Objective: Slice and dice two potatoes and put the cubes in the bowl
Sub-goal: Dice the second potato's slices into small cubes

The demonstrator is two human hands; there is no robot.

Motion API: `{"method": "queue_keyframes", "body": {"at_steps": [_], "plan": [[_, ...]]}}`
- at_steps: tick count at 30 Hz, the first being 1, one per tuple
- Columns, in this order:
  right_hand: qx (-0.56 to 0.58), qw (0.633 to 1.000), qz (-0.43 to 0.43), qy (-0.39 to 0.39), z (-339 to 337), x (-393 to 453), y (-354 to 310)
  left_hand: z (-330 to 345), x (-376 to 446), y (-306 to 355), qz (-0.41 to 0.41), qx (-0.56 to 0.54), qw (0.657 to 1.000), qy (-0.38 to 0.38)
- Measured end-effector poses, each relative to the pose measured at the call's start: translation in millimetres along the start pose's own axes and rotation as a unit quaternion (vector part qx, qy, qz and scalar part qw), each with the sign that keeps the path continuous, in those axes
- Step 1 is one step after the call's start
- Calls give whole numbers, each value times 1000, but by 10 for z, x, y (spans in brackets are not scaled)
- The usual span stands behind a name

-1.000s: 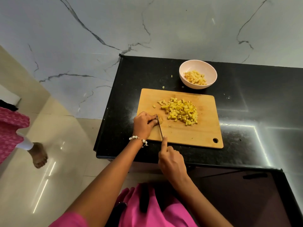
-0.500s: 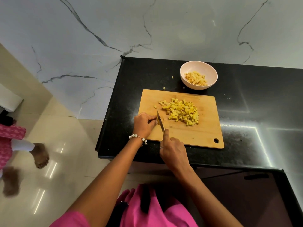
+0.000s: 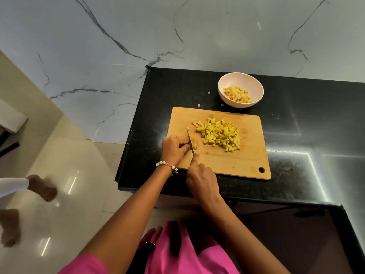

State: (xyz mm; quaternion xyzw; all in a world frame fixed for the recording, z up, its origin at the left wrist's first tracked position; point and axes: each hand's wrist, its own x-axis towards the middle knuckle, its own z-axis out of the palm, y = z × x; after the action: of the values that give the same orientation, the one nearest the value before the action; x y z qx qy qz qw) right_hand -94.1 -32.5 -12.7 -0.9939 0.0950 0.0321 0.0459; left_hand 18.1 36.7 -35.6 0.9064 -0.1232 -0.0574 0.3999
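A wooden cutting board (image 3: 248, 161) lies on the black counter. A heap of yellow potato cubes (image 3: 220, 134) sits on its middle. At the board's left edge my left hand (image 3: 173, 149) pinches a small potato piece (image 3: 194, 144). My right hand (image 3: 201, 178) grips a knife (image 3: 190, 141), forefinger along the blade's back, with the blade down against the potato piece beside my left fingertips. A pale pink bowl (image 3: 225, 84) with more cubes (image 3: 237, 94) stands behind the board.
A few stray potato bits (image 3: 199, 105) lie on the black counter (image 3: 308, 135) between board and bowl. The counter's left edge drops to a tiled floor, where another person's bare feet (image 3: 42, 186) stand. A marble wall rises behind.
The knife blade came down from a raised position onto the potato piece. The feet on the floor have shifted to the right.
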Motion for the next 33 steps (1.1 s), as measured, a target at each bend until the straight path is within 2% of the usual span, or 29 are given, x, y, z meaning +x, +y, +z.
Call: {"method": "queue_keyframes", "body": {"at_steps": [6,11,14,17,24,33], "plan": [[-3,1000,-19,-11,58,-160,31,-46,-31,94,-7,-19,1000,6],[16,1000,1,-10,42,-328,180,-59,-65,143,-11,-23,1000,12],[133,990,4,39,-15,-257,310,-58,-51,120,-27,-11,1000,2],[159,983,15,89,-59,-198,418,17,-57,140,-50,-8,999,15],[170,982,32,79,-20,-160,488,166,-65,361,-114,37,992,35],[201,974,52,89,-14,-245,551,236,-10,431,-123,105,987,21]]}}
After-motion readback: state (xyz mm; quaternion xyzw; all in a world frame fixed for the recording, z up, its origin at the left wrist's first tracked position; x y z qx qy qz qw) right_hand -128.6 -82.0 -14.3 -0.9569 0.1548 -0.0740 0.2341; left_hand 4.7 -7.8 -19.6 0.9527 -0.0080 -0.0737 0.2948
